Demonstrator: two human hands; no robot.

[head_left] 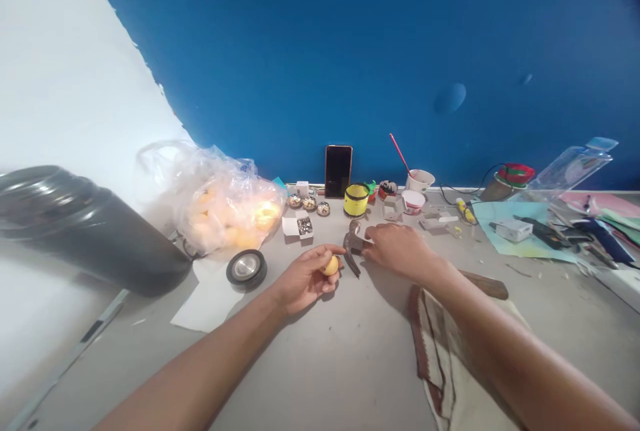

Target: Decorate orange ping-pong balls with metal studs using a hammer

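My left hand [307,279] is closed around a small yellow-orange ball [330,266], held between thumb and fingers just above the table. To its right lies a claw hammer [352,254] with a metal head and a wooden handle. My right hand [399,249] is closed on the hammer near its head, fingers at the dark neck; the forearm covers part of the handle. Behind my left hand stands an open white box [305,226] of small shiny metal pieces. Several balls studded with shiny metal [309,204] sit in a row behind that box.
A clear plastic bag [227,208] of orange balls and a dark bottle [95,231] are at left, near a black-rimmed round disc [247,268]. A phone [339,171] leans on the wall beside a yellow container [356,200]. A striped cloth [463,364] lies under my right forearm.
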